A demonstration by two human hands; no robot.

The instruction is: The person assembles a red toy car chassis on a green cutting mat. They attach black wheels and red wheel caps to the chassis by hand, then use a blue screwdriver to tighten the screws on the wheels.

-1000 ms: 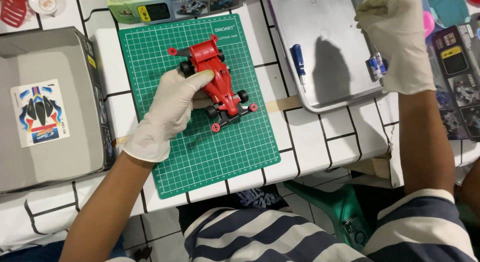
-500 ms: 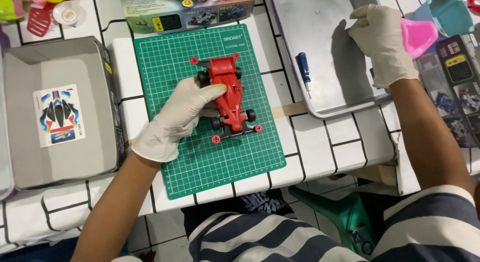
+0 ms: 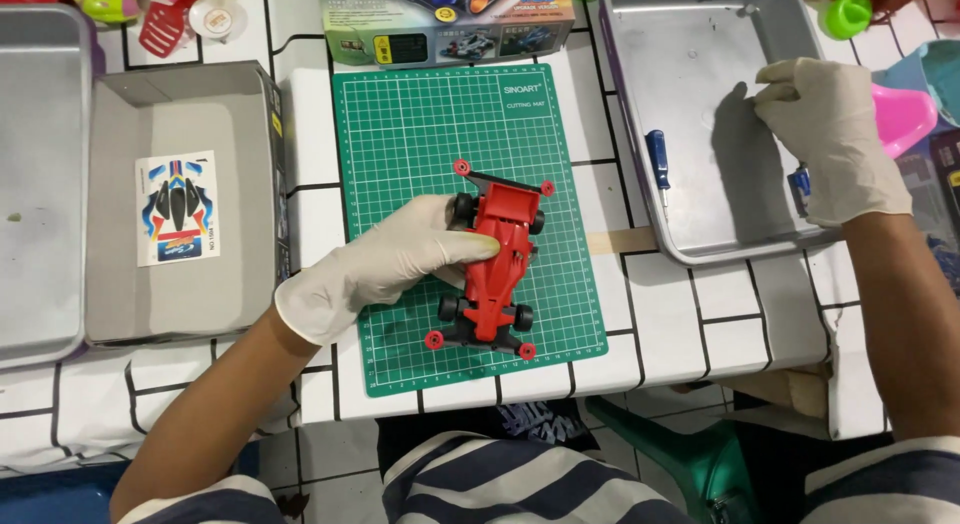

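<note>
A red toy race car (image 3: 497, 264) with black wheels lies on a green cutting mat (image 3: 420, 134). My gloved left hand (image 3: 385, 264) grips its left side, thumb across the body. My gloved right hand (image 3: 830, 134) rests with curled fingers on the right part of a metal tray (image 3: 690, 54). A small blue piece (image 3: 798, 184) shows at the edge of that palm. I cannot tell whether the hand holds it. A blue-handled screwdriver (image 3: 656, 156) lies in the tray, left of the hand.
An open grey box (image 3: 110, 294) with a sticker sheet (image 3: 178, 206) stands left of the mat, and another metal tray (image 3: 30, 314) is at the far left. A printed kit box (image 3: 450, 24) sits behind the mat. Coloured plastic toys (image 3: 900, 114) crowd the right edge.
The car has turned on the mat under my left hand, from slanted to nearly lengthwise. My right hand has come down onto the tray.
</note>
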